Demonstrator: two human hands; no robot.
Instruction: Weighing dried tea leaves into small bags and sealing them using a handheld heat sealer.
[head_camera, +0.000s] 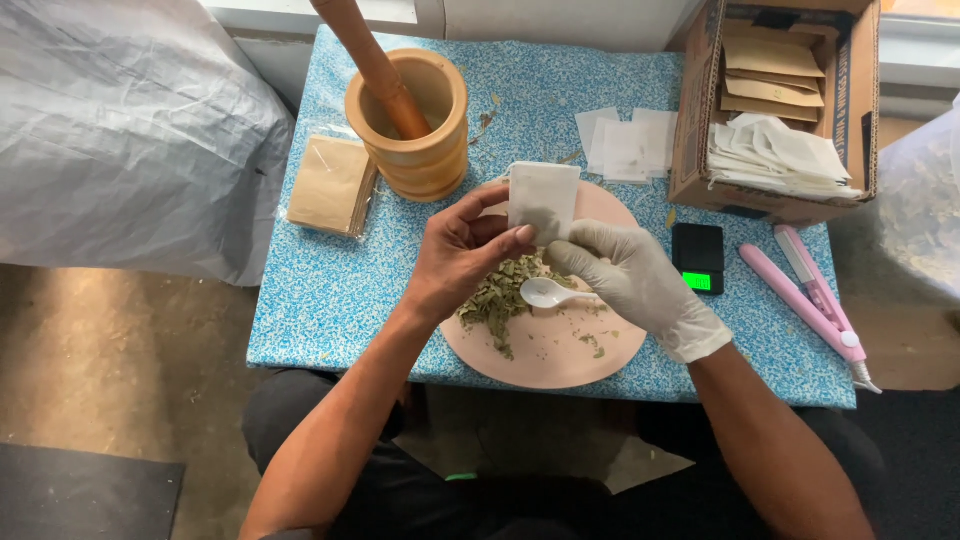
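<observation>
A small white paper sachet (543, 200) held upright above a pink plate (560, 355) of dried green leaves (497, 295)

Counts: 2 hands, bare left hand (455, 255) and gloved right hand (630, 275), both at frame centre. 1 white sachet (543, 198) between them. 1 pink plate (560, 350), 1 white spoon (548, 292), 1 heap of dried leaves (500, 295). Top centre: 1 wooden mortar (415, 150), 1 pestle (375, 65). Right: 1 cardboard box (780, 100), 1 black scale (698, 257), 1 pink sealer (810, 295). 1 worktop (330, 290).
</observation>
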